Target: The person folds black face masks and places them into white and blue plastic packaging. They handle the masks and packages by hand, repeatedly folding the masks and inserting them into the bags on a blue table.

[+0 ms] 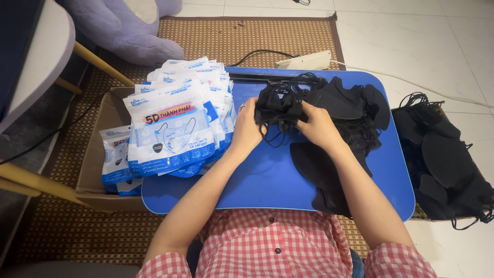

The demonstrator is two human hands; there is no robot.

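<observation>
Head view: over the blue lap table, the left hand and right hand both clutch a bunch of black face masks, whose tangled ear loops make single masks hard to tell apart. More black masks lie heaped at the far right, partly hidden by the right forearm, with packaged mask bags stacked at left over a half-covered cardboard box.

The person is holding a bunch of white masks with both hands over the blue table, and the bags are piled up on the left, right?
Not quite: the masks are black, not white. The head view shows both hands, left hand and right hand, holding that bunch over the blue table, and the pile of bags does sit on the left.
</observation>
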